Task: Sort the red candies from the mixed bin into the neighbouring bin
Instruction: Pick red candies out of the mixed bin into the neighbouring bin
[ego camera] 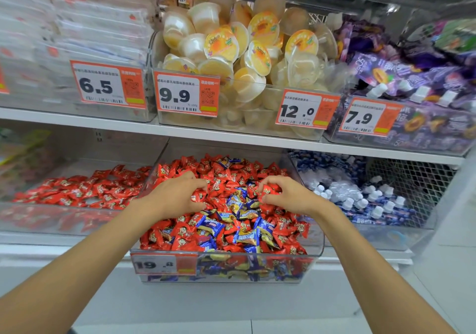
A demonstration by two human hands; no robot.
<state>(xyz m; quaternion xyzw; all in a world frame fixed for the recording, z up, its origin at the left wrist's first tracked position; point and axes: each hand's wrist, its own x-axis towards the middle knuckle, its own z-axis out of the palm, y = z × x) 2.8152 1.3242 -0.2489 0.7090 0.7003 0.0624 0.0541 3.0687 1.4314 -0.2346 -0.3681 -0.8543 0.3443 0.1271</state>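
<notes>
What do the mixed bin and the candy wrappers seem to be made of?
Mixed bin: seemingly clear, glossy hard plastic; the candies show through its front wall. Red candies and blue candies: wrappers look like shiny printed plastic film or foil, crinkled with bright glints.

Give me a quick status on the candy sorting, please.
Left hand gripping red candies, right hand pinching more. Both over mixed bin; neighbouring bin already part-filled with reds. Blue candies mixed through pile; path left looks clear.
</notes>
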